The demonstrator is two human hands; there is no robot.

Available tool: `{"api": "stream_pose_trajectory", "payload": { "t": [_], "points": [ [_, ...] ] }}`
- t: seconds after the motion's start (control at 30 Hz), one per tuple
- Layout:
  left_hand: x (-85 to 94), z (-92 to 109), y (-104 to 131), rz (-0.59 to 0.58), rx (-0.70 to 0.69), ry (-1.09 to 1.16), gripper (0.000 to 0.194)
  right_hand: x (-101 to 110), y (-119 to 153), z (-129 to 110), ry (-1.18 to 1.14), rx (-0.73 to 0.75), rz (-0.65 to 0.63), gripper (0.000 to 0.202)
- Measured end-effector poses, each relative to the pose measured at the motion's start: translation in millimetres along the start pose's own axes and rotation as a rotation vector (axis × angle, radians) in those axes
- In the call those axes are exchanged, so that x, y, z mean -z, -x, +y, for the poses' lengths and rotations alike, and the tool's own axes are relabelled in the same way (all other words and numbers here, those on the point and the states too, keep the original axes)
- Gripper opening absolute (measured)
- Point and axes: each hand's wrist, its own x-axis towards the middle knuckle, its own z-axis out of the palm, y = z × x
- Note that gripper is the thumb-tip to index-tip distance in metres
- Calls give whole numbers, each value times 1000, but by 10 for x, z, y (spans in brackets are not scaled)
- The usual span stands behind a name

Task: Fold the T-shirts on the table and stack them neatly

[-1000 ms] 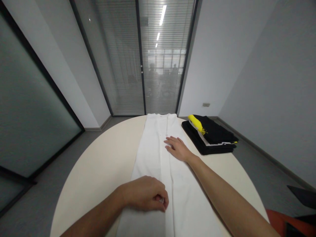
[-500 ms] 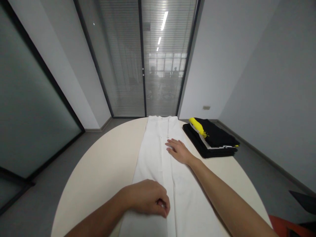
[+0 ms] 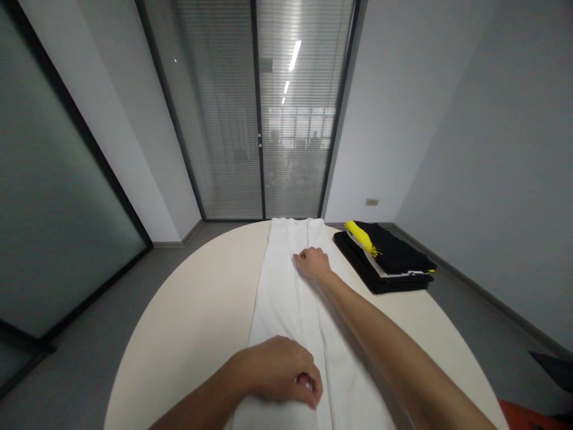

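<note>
A long white garment [image 3: 280, 286] lies flat down the middle of a round table, with edges or folds running along its length. Over its near part is my left hand [image 3: 286, 370], fingers curled and thumb pinched against them at the fold. My right hand [image 3: 314, 261] reaches farther up the cloth. Its fingers are closed in a pinch at the garment's middle edge, near the far end. Both hands appear to grip the fabric, though the fingertips are partly hidden.
A stack of folded black clothes [image 3: 394, 251] stands at the table's right, with a rolled yellow fringed piece [image 3: 359, 234] on it. The pale round table [image 3: 201, 292] ends before a glass partition with blinds [image 3: 224, 149]. Something red [image 3: 521, 415] shows at the lower right.
My right hand has gone from spread, flat fingers to a closed pinch and shifted slightly left. My left hand stays pinched, a little farther right and lower in view.
</note>
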Motion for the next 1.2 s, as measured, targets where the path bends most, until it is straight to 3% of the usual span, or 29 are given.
{"api": "stream_pose_trajectory", "payload": {
  "t": [0.13, 0.3, 0.63, 0.77, 0.9, 1.03, 1.1, 1.2],
  "points": [
    [-2, -6, 6, 4, -4, 5, 5, -97, -123, -93, -25, -83, 40, 40],
    [25, 17, 7, 18, -37, 54, 5, -175, -153, -23, -86, -99, 52, 28],
    [12, 59, -28, 15, -27, 22, 5, -232, -57, 82, -152, -12, 111, 24],
    [31, 66, -17, 116, -28, -102, 29, -239, 10, 88, -142, 42, 105, 27],
    [56, -109, 32, 300, 42, -255, 65, -231, 88, 56, -58, 42, 192, 35],
    [41, -286, 57, 296, 157, -337, 83, -190, 122, 67, 20, -68, 212, 34],
    [17, -287, 37, 293, 109, -350, 75, -174, 111, 104, 32, -101, 206, 31],
    [-46, -221, -41, 334, -54, -386, 46, -158, 53, 200, -9, -115, 206, 26]
  ]
}}
